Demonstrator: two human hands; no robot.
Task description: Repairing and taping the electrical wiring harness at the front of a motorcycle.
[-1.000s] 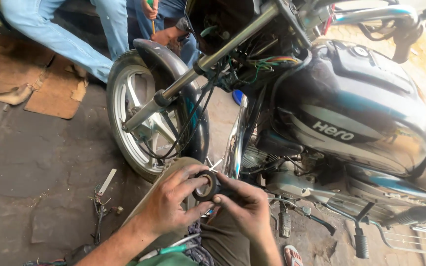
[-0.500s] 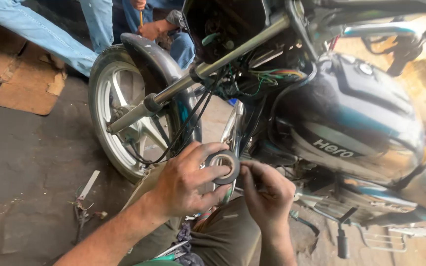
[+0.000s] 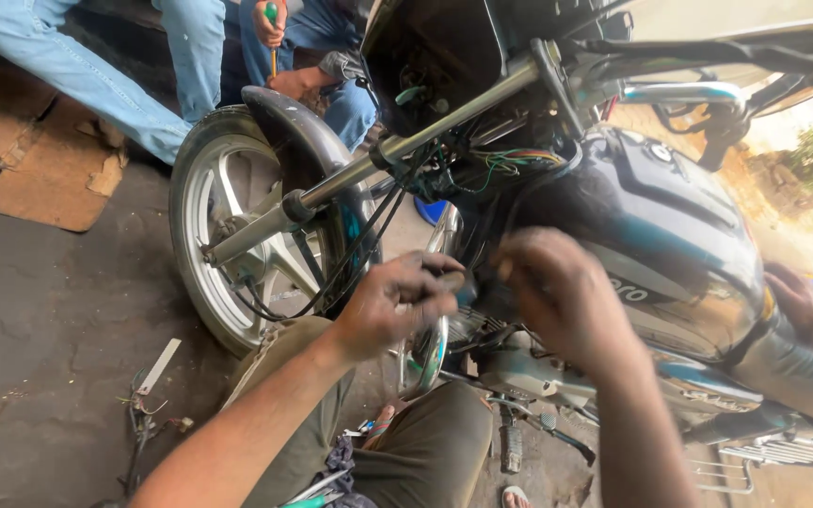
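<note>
**Hands lift from the lap to the engine side of the motorcycle**

Half a second ago both hands were low over the knees, the left one curled round a small metal ring. Now both are raised and pressed in close to the motorcycle point(image 3: 632, 235), just below the fuel tank point(image 3: 670, 254) and beside the chromed exhaust pipe point(image 3: 437, 339). The left hand point(image 3: 392, 306) has its fingers point(image 3: 435, 277) curled nearly closed around a small dark part; whether this is the same ring I cannot tell, as it is mostly hidden. The right hand point(image 3: 552, 292) is blurred with movement, back to the camera, so its grip cannot be read. The work has shifted from handling the piece to offering it up at the engine. The front wheel point(image 3: 237, 235) stands to the left, and a second person's hand point(image 3: 792, 296) rests on the tank's far side.
</note>
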